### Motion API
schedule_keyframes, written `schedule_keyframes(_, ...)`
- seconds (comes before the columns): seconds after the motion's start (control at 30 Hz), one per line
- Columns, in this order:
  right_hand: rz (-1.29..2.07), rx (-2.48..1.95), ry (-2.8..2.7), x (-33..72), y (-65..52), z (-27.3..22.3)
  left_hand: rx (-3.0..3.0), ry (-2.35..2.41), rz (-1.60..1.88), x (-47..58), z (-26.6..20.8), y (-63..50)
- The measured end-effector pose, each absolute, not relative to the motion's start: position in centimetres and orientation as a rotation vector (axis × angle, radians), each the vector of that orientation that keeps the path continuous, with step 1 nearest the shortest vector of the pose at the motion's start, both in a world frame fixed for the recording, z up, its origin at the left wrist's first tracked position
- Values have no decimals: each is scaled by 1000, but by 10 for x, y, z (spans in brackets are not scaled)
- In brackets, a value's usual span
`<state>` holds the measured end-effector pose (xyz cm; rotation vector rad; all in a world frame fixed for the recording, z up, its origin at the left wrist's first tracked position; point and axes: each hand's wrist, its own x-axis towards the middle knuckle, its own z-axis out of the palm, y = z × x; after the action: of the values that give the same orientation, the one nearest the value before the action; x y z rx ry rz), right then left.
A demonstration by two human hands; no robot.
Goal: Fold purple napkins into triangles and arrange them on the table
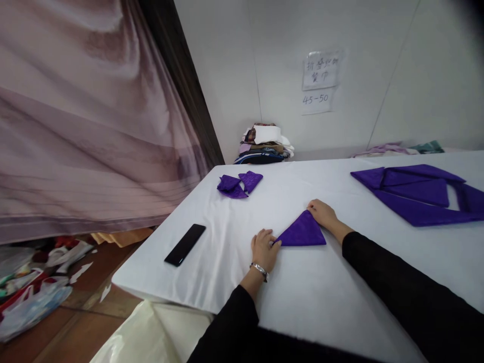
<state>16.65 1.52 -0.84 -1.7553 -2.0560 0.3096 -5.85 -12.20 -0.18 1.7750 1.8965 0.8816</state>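
A purple cloth napkin [303, 231], folded into a triangle, lies on the white-covered table [287, 292]. At its left corner, my left hand [265, 249] pinches the cloth between thumb and fingers. My right hand [321, 213] has its fingers closed on the top corner. The long edge of the triangle faces me, and its right corner lies free on the table.
Folded purple napkins [416, 214] lie at the right, with two crumpled purple pieces [230, 186] at the back left. A black phone [185, 245] rests near the left edge. Stacked clothes [264, 145] stand behind the table; a pink curtain [86, 111] hangs left.
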Motion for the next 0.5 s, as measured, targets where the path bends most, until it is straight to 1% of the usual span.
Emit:
schedule_keyframes(0.23,308,-1778,-2038,163,14,-7,1902,1873,804,-57,-3,-122)
schedule_keyframes(0.5,432,-1762,-2079,169,23,0,1984,1928,735,-54,-1,-123)
